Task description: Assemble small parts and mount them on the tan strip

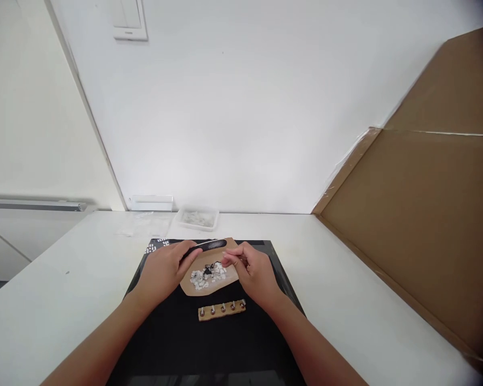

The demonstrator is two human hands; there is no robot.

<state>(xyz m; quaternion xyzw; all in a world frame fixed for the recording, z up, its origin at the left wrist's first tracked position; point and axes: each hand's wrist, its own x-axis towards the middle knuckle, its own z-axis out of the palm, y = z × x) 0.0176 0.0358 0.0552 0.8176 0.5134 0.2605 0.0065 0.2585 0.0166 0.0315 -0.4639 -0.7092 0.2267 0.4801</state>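
Observation:
My left hand (pixel 169 264) is closed around one end of a dark, narrow tool (pixel 212 245), which points to the right above a brown sheet (pixel 193 290). My right hand (pixel 253 266) is pinched at the sheet's right side; whatever is between its fingertips is too small to make out. On the sheet lie white fragments (pixel 201 279) and a small tangle of black bits (pixel 208 269). Nearer to me, a wooden strip (pixel 222 310) bears several small round metallic pieces with pale tips, in a row.
A black mat (pixel 201 351) lies under the work on a white table (pixel 56 300). Behind stand a translucent tray (pixel 197 220) of pale pieces and a clear holder (pixel 152 203). Small white tiles (pixel 156 245) lie at the mat's back left corner. Cardboard (pixel 418 214) rises at right.

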